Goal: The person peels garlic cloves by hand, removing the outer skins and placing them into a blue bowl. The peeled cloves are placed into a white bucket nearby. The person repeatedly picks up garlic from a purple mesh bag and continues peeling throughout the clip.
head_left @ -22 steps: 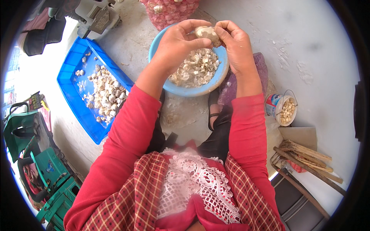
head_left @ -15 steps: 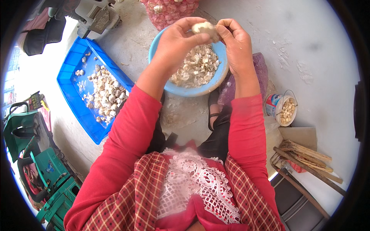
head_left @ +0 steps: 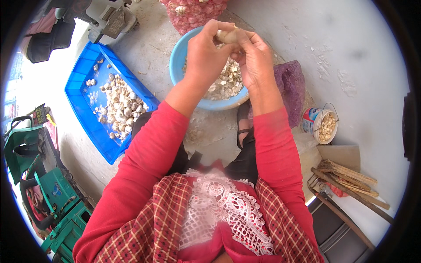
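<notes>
Between both hands, above the round blue basin (head_left: pixel 176 65), is a pale garlic bulb (head_left: pixel 226 37). My left hand (head_left: pixel 205 55) grips its left side with thumb and fingers. Closed at the bulb's right end, my right hand (head_left: pixel 256 61) pinches with thumb and forefinger while its other fingers curl in. Those fingers partly cover the bulb. Flaky white garlic skins (head_left: pixel 226 84) fill the basin beneath my wrists.
Left of the basin lies a blue plastic tray (head_left: pixel 83 116) with garlic bulbs (head_left: pixel 120 101). A red net sack (head_left: pixel 193 15) of garlic stands behind. On the right are a purple mesh bag (head_left: pixel 291 85), a small bucket (head_left: pixel 310 118) of peeled cloves and some wooden sticks (head_left: pixel 351 177).
My right hand has drawn in toward the left, and its fingers now overlap more of the garlic bulb. My left hand has turned slightly and shifted right.
</notes>
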